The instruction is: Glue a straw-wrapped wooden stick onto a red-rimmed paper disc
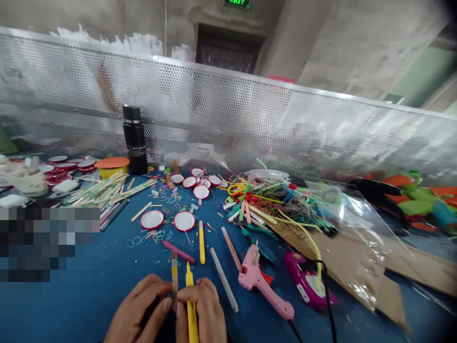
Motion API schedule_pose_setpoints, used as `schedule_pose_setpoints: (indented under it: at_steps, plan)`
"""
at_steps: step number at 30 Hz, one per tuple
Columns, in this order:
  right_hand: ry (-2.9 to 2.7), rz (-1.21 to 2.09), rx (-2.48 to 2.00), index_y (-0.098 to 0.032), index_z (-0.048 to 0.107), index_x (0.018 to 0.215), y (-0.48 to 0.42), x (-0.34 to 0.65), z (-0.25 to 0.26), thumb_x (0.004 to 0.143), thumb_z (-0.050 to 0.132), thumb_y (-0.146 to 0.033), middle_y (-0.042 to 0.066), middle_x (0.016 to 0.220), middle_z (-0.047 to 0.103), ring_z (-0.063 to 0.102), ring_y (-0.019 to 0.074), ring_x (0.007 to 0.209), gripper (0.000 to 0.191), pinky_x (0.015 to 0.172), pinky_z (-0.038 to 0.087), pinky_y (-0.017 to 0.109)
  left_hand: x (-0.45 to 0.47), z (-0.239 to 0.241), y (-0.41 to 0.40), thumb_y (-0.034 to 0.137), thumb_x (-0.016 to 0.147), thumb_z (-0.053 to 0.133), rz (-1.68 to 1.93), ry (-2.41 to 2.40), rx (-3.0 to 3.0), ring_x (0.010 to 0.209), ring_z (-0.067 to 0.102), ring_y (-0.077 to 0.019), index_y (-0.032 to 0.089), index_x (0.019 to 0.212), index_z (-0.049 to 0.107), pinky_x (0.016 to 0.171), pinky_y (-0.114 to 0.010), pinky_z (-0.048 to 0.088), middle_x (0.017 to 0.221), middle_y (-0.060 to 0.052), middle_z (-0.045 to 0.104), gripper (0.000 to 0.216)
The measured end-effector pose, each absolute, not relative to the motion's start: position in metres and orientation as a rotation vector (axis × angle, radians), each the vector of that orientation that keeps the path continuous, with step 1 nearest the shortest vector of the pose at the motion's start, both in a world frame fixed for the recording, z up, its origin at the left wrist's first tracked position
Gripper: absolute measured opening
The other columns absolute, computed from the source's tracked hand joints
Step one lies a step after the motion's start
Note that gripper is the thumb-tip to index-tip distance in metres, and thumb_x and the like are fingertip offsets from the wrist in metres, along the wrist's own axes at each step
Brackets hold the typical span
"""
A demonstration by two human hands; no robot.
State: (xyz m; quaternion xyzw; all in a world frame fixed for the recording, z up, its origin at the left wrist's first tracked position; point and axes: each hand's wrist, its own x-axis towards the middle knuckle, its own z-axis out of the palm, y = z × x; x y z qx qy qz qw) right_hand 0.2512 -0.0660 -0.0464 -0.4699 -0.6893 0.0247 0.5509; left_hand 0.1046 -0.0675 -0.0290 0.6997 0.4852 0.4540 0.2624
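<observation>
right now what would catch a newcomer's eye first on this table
Probably the two hands at the bottom edge: the left hand and right hand pinch a wooden stick and a yellow stick together. Just right of them lies a pink glue gun on the blue table. Behind it sprawls a tangle of coloured sticks, and a black bottle stands by the perforated screen.

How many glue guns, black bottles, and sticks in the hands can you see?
Glue guns: 2, a pink one and a magenta one
Black bottle: 1
Sticks held: 2, a wooden stick and a yellow stick
Total: 5
</observation>
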Motion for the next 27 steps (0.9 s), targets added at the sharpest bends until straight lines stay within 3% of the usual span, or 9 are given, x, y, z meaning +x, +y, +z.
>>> schedule_pose_setpoints:
  at_steps: [6,11,19,23,27]
  plan:
    - [-1.651,0.09,-1.052,-0.025,0.057,0.097,-0.07,0.251,-0.043,0.088,0.052,-0.013,0.001,0.083,0.069,0.069,0.0197,0.082,0.016,0.09,0.054,0.039,0.108,-0.022,-0.07,0.031,0.096,0.056,1.222,1.285,1.819,0.08,0.066,-0.0155,0.023,0.085,0.074,0.075,-0.021,0.055,0.084,-0.003,0.069,0.022]
    - [-1.698,0.077,-1.01,-0.023,0.057,0.101,-0.077,0.253,-0.028,0.09,0.052,-0.013,0.0,0.085,0.069,0.068,0.0175,0.082,0.016,0.091,0.053,0.037,0.106,-0.02,-0.074,0.031,0.094,0.059,1.25,1.285,1.77,0.082,0.066,-0.0154,0.023,0.09,0.076,0.077,-0.022,0.054,0.086,-0.003,0.069,0.02]
    - [-1.745,0.121,-1.088,-0.021,0.06,0.099,-0.08,0.25,-0.024,0.092,0.054,-0.02,0.004,0.09,0.069,0.066,0.0191,0.085,0.009,0.076,0.054,0.032,0.108,-0.015,-0.075,0.038,0.093,0.058,1.358,1.332,1.771,0.077,0.064,-0.0176,0.02,0.08,0.071,0.073,-0.024,0.052,0.081,-0.002,0.069,0.025]
    - [-1.628,0.245,-1.015,-0.022,0.061,0.112,-0.083,0.251,-0.026,0.098,0.047,-0.024,0.003,0.088,0.067,0.065,0.0177,0.084,0.02,0.083,0.052,0.035,0.107,-0.019,-0.075,0.04,0.095,0.053,1.277,1.392,1.691,0.062,0.056,-0.0139,0.019,0.079,0.066,0.058,-0.022,0.046,0.069,0.001,0.063,0.03]
    - [-1.529,0.224,-0.968,-0.022,0.062,0.114,-0.088,0.25,-0.026,0.098,0.041,-0.017,0.003,0.088,0.067,0.065,0.0173,0.086,0.027,0.087,0.049,0.037,0.106,-0.023,-0.074,0.041,0.097,0.049,1.228,1.375,1.67,0.06,0.052,-0.0129,0.019,0.077,0.059,0.057,-0.021,0.042,0.065,0.002,0.058,0.031]
